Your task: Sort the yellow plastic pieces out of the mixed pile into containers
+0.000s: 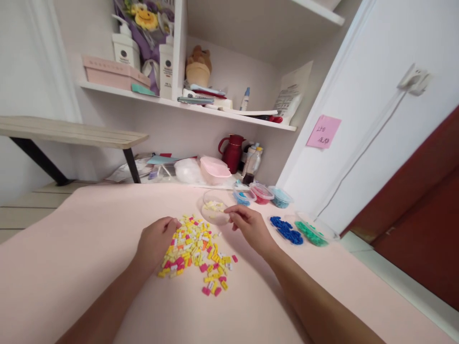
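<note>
A loose pile of small toy building bricks (195, 243) in yellow, cream, white, pink and orange lies on the pink tabletop (172, 310). At the pile's upper left edge is my left hand (154, 241), its fingers curled together; whatever they hold, if anything, is hidden. My right hand (253, 229) is at the right rim of a clear round tub (217, 217) with several pale yellow bricks in it. Thumb and forefinger are drawn together there, and anything between them is too small to make out.
To the right stand clear tubs of dark blue bricks (287, 231) and green bricks (311, 234). Behind them are a light blue tub (280, 197), a red tub (261, 193) and another blue tub (244, 197). A pink lidded box (215, 170) and a red jug (233, 154) stand at the back.
</note>
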`<state>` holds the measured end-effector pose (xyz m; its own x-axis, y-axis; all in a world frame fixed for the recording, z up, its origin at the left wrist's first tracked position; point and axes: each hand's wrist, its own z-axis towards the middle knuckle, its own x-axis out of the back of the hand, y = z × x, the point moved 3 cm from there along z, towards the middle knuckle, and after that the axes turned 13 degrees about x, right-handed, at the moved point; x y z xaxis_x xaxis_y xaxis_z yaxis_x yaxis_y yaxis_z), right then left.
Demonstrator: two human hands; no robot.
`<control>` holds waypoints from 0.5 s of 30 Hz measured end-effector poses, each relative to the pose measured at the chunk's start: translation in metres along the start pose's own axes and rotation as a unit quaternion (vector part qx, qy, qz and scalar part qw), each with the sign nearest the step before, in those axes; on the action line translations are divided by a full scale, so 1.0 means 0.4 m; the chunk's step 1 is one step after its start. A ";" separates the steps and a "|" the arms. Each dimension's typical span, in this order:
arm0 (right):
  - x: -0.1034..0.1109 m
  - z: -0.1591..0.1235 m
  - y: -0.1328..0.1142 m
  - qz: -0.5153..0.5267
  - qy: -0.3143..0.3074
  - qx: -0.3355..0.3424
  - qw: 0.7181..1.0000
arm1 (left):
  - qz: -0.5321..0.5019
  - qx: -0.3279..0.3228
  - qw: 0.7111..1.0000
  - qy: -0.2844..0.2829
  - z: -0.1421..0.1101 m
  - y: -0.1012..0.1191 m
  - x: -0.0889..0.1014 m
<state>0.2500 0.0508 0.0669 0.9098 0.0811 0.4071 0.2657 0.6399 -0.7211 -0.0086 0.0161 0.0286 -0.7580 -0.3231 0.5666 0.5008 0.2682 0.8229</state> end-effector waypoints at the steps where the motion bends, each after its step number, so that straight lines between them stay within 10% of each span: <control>1: -0.009 -0.005 -0.002 0.010 -0.054 -0.008 0.998 | 0.004 0.004 1.000 -0.002 0.000 0.002 0.001; 6: -0.045 -0.032 0.010 0.025 -0.214 -0.024 0.976 | 0.010 0.013 1.000 -0.006 0.000 0.009 0.003; 15: -0.051 -0.024 0.022 -0.122 -0.163 0.010 0.979 | 0.002 0.008 1.000 -0.009 0.002 0.001 0.001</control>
<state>0.2369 0.0472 0.0469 0.6694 0.1605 0.7254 0.4531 0.6856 -0.5698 -0.0091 0.0168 0.0291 -0.7634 -0.3052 0.5693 0.4976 0.2842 0.8196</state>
